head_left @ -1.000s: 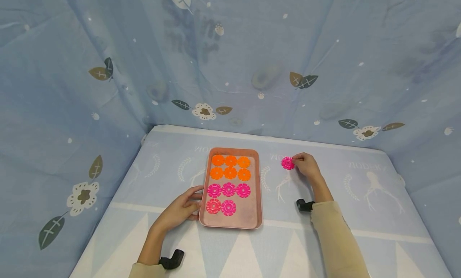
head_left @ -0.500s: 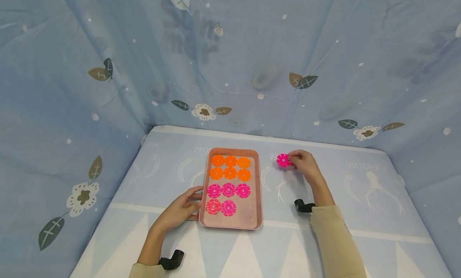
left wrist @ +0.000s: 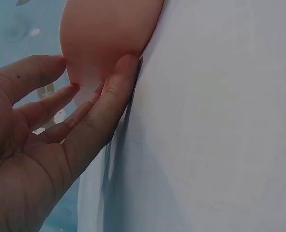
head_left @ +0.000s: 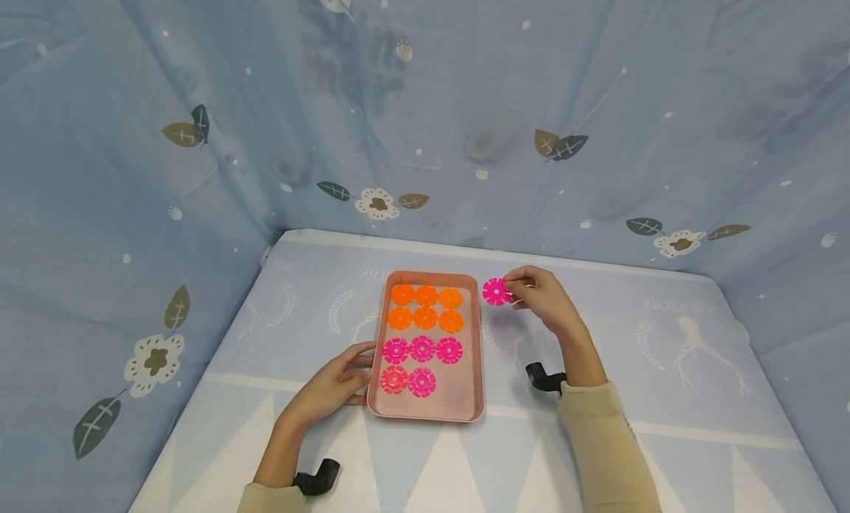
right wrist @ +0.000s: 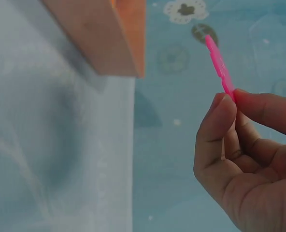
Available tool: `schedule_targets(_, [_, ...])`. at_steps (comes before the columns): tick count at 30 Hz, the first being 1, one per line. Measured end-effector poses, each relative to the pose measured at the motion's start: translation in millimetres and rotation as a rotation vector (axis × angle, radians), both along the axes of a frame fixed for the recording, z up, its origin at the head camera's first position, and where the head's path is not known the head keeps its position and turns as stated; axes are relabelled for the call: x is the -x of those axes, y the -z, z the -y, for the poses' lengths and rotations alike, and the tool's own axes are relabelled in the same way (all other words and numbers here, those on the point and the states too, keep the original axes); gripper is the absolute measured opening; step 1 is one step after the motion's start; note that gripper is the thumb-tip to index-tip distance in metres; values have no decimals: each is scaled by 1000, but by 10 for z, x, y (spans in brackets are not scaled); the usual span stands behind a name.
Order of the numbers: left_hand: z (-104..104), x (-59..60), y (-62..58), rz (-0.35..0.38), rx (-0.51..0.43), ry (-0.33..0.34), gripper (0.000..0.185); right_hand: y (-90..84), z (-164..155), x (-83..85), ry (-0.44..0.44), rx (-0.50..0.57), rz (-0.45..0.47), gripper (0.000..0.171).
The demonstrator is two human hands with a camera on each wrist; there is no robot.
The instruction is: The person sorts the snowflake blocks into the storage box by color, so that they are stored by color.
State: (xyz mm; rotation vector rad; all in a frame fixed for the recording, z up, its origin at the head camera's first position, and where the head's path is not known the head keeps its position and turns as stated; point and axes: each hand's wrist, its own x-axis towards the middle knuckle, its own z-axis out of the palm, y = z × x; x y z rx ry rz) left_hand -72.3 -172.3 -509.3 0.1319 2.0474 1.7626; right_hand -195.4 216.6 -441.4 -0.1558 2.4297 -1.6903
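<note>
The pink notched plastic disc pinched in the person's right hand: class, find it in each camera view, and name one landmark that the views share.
Head view: pink notched plastic disc, upper centre, just right of the tray's far right corner.
Left wrist view: not in it.
Right wrist view: seen edge-on, upper right, pinched by the right hand.
Shared landmark: the salmon-pink rectangular plastic tray.

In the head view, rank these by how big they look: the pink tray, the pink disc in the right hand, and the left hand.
1. Pink tray, clearly the largest.
2. Left hand, which rests against the tray's left edge.
3. Pink disc, smallest, pinched by the right hand farther from the camera, though the gap is too wide to change the order.
</note>
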Motion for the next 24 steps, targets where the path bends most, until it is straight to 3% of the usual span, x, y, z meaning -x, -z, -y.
schedule_targets(12, [0,-18,51,-30,-21,27,56,-45,457,-86,-221,32,45,20])
schedule_targets(24, [15,-30,119,-47,-20,24,55,188,796,-67,-414,-6,102,11])
